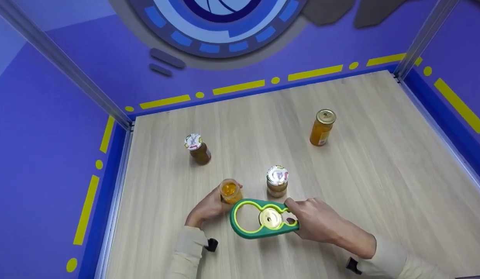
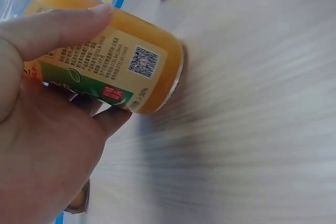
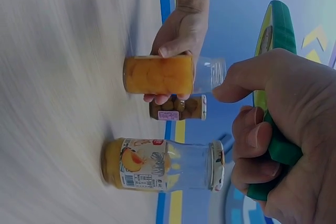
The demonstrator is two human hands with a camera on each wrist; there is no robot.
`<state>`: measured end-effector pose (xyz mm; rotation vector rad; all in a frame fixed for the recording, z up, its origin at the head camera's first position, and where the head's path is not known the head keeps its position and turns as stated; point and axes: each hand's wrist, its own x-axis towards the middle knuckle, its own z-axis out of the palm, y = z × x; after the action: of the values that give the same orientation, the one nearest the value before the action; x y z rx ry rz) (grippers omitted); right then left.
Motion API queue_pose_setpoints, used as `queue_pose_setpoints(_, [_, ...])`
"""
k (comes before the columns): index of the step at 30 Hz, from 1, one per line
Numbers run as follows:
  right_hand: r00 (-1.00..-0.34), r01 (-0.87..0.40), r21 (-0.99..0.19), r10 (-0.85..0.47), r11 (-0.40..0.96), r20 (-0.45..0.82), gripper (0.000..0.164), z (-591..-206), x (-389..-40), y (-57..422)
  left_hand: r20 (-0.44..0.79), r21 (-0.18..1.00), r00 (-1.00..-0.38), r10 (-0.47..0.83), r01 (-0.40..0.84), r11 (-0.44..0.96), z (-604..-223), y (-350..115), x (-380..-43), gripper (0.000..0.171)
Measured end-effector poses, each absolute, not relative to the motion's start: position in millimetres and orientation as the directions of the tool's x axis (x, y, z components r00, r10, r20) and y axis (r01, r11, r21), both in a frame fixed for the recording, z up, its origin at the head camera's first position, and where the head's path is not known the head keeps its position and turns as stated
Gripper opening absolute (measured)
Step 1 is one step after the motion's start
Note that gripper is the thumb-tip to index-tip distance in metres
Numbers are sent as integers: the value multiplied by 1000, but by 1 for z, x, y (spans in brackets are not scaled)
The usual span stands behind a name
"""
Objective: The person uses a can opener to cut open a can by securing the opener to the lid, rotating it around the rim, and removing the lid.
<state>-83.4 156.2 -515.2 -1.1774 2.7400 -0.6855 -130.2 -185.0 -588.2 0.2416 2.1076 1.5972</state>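
Observation:
My left hand [image 1: 209, 206] holds a lidless glass jar [image 1: 229, 190] of orange fruit, fingers and thumb wrapped round its labelled side in the left wrist view. In the right wrist view the jar stands upright, its base at or just above the table; contact is unclear. My right hand [image 1: 320, 220] grips the handle end of a green jar opener [image 1: 259, 234] with a yellow-green inner edge. A gold lid [image 1: 270, 218] sits in the opener's middle opening. The opener is beside the jar's mouth, to its right and nearer to me.
Just beyond the opener stands a lidded peach jar [image 1: 277, 188]. A darker jar with a patterned lid [image 1: 200, 153] is farther back on the left. At the back right is an orange jar with a gold lid [image 1: 321, 131]. Blue panels [image 1: 240, 73] bound the wooden table [image 1: 360, 162].

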Motion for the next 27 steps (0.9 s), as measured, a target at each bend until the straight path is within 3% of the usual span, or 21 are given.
queue_pose_setpoints(5, [-703, -663, -431, -707, 612, 77, 39, -514, -84, 158, -267, 936, -896, 355, -155, 315, -588, -185, -149, 71])
queue_pose_setpoints(12, [-708, -652, -439, -704, 619, 59, 34, -513, -84, 160, -249, 881, -935, 253, -110, 459, -592, -176, -179, 85])
queue_pose_setpoints(27, [-728, -595, -488, -685, 639, -9, 29, -511, -87, 163, -164, 898, -983, 81, -115, 424, -598, -145, -247, 84])
